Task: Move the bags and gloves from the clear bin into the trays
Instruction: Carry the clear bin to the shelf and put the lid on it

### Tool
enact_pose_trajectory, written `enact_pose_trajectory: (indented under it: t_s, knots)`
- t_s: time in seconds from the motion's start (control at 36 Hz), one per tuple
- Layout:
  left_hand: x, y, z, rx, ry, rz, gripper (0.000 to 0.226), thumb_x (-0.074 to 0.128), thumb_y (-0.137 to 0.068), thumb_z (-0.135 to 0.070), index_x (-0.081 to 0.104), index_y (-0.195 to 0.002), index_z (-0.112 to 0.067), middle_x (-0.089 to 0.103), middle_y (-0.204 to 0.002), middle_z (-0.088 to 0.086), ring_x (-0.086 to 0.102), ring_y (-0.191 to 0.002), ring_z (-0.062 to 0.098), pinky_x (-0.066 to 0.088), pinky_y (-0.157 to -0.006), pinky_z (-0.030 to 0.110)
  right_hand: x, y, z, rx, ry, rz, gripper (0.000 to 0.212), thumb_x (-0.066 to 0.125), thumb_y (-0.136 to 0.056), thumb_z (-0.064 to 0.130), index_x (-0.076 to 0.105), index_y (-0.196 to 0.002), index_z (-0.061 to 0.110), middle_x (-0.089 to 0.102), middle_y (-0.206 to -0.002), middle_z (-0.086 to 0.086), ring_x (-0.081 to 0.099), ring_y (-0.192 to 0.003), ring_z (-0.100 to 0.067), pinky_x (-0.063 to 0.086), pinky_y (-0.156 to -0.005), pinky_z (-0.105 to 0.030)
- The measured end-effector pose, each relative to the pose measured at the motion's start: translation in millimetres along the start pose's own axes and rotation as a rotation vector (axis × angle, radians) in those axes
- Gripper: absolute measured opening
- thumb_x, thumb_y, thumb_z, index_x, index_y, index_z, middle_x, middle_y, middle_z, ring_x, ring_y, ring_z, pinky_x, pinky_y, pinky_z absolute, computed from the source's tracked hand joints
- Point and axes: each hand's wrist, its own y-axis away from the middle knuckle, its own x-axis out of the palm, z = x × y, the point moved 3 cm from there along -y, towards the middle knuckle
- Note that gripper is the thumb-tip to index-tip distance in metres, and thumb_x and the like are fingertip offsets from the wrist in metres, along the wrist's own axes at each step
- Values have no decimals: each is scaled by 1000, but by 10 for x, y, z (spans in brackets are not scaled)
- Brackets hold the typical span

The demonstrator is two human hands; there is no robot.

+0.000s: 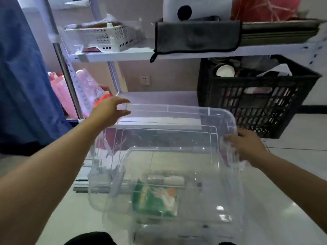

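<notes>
Bin: big clear plastic bin (177,138) is sitting on the floor, light but bendy | green packet (155,200) is lying inside | left hand (109,108) is open near the rim | right hand (247,144) is gripping the side wall.

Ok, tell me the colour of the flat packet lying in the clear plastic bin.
Mostly green, with white and orange print: the flat packet, seen through the clear plastic bin in the head view.

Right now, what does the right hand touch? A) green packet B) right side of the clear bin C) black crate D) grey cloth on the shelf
B: the right hand grips the right wall of the clear bin; the green packet lies inside, untouched.
</notes>
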Motion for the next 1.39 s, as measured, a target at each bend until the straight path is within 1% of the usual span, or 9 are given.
enact_pose_trajectory:
  t_s: [0.19, 0.28, 0.42, 0.58, 0.75, 0.94, 1.14, 1.28, 1.39]
  knots:
    - [1012, 303, 330, -426, 357, 275, 100, 81, -55, -71, 57, -136, -18, 65, -123, 11, 59, -103, 25, 50, -82, 38, 138, -150, -525, 259, 137, 187, 32, 70, -89, 31, 63, -98, 1, 64, -80, -24, 59, -61, -31, 52, -57, -39]
    - [1418, 599, 586, -624, 478, 470, 93, 84, -67, -55, 43, -147, -27, 52, -140, 6, 53, -117, 31, 53, -75, 44, 287, -180, -816, 375, 178, 264, 35, 68, -91, 27, 52, -109, 2, 56, -79, -18, 57, -62, -30, 49, -53, -36]
    - [1673, 642, 832, -603, 585, 550, 74, 82, -79, -31, 47, -144, -27, 48, -148, 9, 48, -123, 27, 44, -100, 47, 515, -295, -1036, 458, 172, 279, 55, 69, -91, 25, 43, -135, 2, 56, -79, -20, 58, -61, -31, 51, -52, -37]
    - [1827, 862, 1020, -562, 237, 656, 95, 76, -85, -14, 17, -156, -39, 30, -159, 14, 55, -119, 36, 56, -71, 40, 771, -470, -1008, 472, 206, 218, 31, 70, -90, 24, 53, -99, 0, 58, -84, -22, 62, -64, -37, 56, -55, -45]
    - [1858, 908, 1148, -628, 305, 671, 102, 68, -85, 8, 17, -154, -46, 40, -150, 17, 54, -119, 38, 59, -80, 59, 851, -423, -998, 366, 306, 185, 27, 74, -86, 25, 56, -87, 5, 62, -79, -18, 65, -69, -36, 57, -53, -40]
    - [1892, 995, 1250, -738, 383, 749, 112, 70, -81, 14, 15, -152, -53, 42, -151, 14, 54, -121, 37, 61, -70, 55, 891, -367, -938, 331, 385, 232, 53, 74, -86, 17, 50, -131, 3, 57, -120, -21, 60, -94, -38, 57, -61, -42]
    - [1958, 1094, 1320, -816, 513, 661, 110, 75, -81, 1, 11, -149, -57, 32, -158, 10, 46, -125, 39, 58, -70, 52, 1214, -48, -664, -227, 868, 135, 84, 60, -86, 35, 10, -154, 32, 5, -165, -9, 5, -150, -39, 15, -117, -62]
    - [1955, 1301, 1456, -1000, 665, 666, 88, 73, -83, -37, 19, -151, -41, 30, -159, 13, 35, -139, 44, 26, -105, 75, 1919, 595, -488, -592, 789, 326, 79, 22, -85, 80, -11, -151, 49, -25, -161, 4, -21, -149, -27, -13, -116, -58]
    - [1930, 1528, 1508, -1063, 762, 769, 65, 65, -83, -51, 39, -139, -29, 59, -134, 12, 54, -121, 39, 31, -105, 71, 2414, 959, -545, -626, 780, 406, 79, 9, -81, 86, -11, -150, 52, -25, -162, 5, -26, -148, -26, -17, -113, -62]
